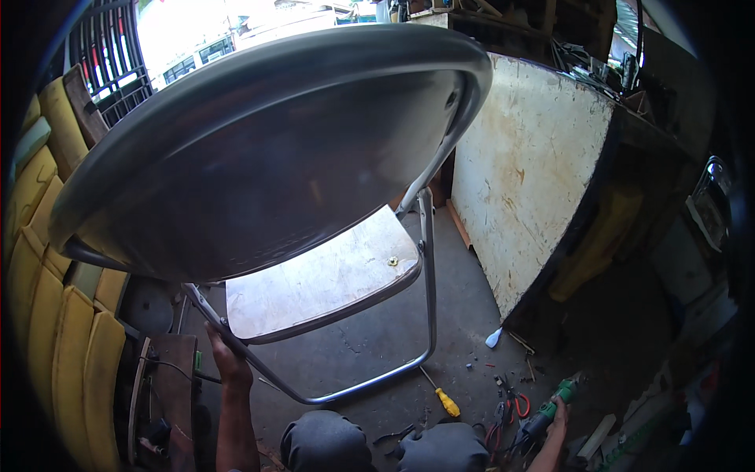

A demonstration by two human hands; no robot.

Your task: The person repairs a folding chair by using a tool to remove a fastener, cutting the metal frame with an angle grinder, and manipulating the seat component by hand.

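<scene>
A metal folding chair stands before me, its dark curved backrest (267,165) nearest the camera and its pale worn seat (314,275) beneath. My left hand (228,354) grips the chair's tubular frame (330,396) at the lower left, fingers partly hidden. In my right hand (557,417), at the lower right, is a green and dark power tool (543,423). A yellow-handled screwdriver (447,401) lies on the floor by my knees, with red-handled pliers (519,405) and other small tools near the right hand.
Yellow padded pieces (47,236) are stacked along the left, beside a dark wooden board (169,409). A large scuffed white panel (527,181) stands at the right, with cluttered shelving (574,31) behind. A small pale object (494,338) and scraps lie on the concrete floor (314,370).
</scene>
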